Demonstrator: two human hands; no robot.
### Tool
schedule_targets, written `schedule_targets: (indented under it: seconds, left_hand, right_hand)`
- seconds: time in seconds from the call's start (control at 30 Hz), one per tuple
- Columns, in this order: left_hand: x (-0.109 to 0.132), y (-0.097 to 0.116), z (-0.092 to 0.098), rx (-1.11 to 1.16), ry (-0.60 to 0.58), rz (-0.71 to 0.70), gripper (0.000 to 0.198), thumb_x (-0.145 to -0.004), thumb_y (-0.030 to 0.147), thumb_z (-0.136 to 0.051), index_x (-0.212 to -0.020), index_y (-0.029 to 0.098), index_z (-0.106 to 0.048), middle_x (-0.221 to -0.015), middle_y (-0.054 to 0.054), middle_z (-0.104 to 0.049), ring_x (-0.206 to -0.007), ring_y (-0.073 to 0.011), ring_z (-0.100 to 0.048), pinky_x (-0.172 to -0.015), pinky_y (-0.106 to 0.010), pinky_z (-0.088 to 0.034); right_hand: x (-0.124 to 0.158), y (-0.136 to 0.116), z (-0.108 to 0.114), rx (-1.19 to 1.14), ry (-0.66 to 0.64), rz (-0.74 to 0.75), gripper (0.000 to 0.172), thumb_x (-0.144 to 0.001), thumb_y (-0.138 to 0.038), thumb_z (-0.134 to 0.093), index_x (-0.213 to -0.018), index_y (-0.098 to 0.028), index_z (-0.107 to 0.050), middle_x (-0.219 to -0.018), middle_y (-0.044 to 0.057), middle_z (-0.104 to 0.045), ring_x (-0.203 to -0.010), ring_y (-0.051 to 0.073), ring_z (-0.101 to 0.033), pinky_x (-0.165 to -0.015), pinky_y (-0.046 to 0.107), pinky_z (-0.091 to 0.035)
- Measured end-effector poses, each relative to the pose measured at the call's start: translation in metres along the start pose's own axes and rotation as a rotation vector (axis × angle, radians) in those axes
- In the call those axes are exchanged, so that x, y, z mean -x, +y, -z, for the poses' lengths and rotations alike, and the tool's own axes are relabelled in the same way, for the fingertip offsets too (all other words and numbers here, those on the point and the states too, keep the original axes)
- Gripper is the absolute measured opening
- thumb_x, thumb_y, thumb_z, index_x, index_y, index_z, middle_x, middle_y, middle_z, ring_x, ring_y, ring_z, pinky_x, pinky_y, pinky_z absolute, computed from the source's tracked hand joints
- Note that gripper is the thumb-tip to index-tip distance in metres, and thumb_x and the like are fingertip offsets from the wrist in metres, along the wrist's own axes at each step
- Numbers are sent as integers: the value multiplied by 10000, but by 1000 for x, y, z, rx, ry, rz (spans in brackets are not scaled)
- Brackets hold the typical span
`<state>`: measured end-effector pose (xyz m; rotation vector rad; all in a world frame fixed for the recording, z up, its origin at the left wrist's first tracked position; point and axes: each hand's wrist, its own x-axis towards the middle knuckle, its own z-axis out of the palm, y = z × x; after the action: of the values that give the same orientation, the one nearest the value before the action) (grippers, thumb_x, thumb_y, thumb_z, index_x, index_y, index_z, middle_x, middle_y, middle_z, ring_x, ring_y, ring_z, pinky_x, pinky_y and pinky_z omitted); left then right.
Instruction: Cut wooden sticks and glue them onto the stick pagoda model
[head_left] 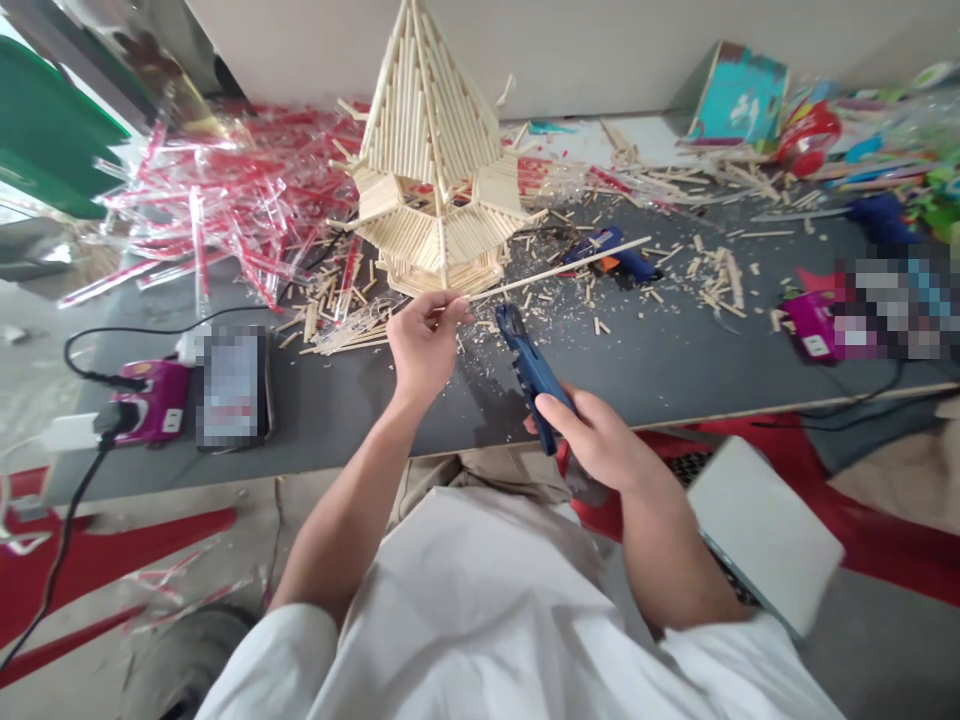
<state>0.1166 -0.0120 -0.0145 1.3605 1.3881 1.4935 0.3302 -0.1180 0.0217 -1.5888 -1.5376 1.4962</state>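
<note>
A thin wooden stick (562,268) is pinched near its left end in my left hand (426,340); it slants up to the right over the table. My right hand (600,440) grips blue hand shears (536,370), whose head points up towards the stick from just below, apparently apart from it. Behind my left hand stands a tower-like stick model (439,130) with a pointed roof and flared tiers. Short stick offcuts (322,305) lie around its base.
Red and clear plastic wrappers (247,190) heap at the left. A blue glue gun (622,255) lies behind the stick. A phone (231,388) and purple power socket (154,400) sit front left, another purple socket (829,325) at right. The grey table (645,370) holds scattered scraps.
</note>
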Motion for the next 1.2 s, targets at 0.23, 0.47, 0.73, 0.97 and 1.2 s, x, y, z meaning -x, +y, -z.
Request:
schedule_targets:
  seconds: [0.23,0.47,0.73,0.97,1.2]
  left_hand:
    - [11,4,-5,-87,22,-55,89,-924,270,-720,-917,193,-762,-790,-11,-793,-739,-143,-761,-651,-229,-551]
    - [22,9,-11,-185,20,-91,106,-952,250,-670,-970,210,-766,-930,-16,-812,-831,-163,-762,-705,-255,-563]
    - [21,8,-12,-155,45,-90,102,-943,220,-673,-937,205,-774,-1001,-26,-819,-891,-172,-773,-738,-254,-586]
    - [13,1,-10,-88,47,-54,91,-885,165,-725,-911,207,-801,-977,-21,-829,-925,-193,-782,-848,-304,-612]
    - [10,-3,-8,-200,51,-69,112,-885,162,-718,-911,216,-812,-953,-16,-829,-900,-199,-780,-882,-324,-601]
  right_hand:
    - [-9,-5,-18,-8,25,73,511,-1036,-675,-453,-1013,-201,-642,-944,50,-716,-908,222,-659,-842,331,-480]
    - [-17,-17,-35,1,155,119,490,-1046,-660,-432,-1120,-222,-637,-1018,69,-723,-1052,267,-661,-913,374,-500]
    - [-23,-21,-47,170,245,212,438,-1063,-590,-417,-1112,-204,-618,-1114,129,-683,-1098,290,-637,-978,414,-486]
    - [-30,-24,-54,375,297,163,369,-1040,-514,-457,-1136,-183,-590,-1119,167,-669,-1041,336,-651,-915,452,-499]
    - [-32,-27,-56,516,268,163,300,-1022,-421,-475,-1165,-173,-565,-1121,173,-640,-1007,355,-659,-862,480,-534]
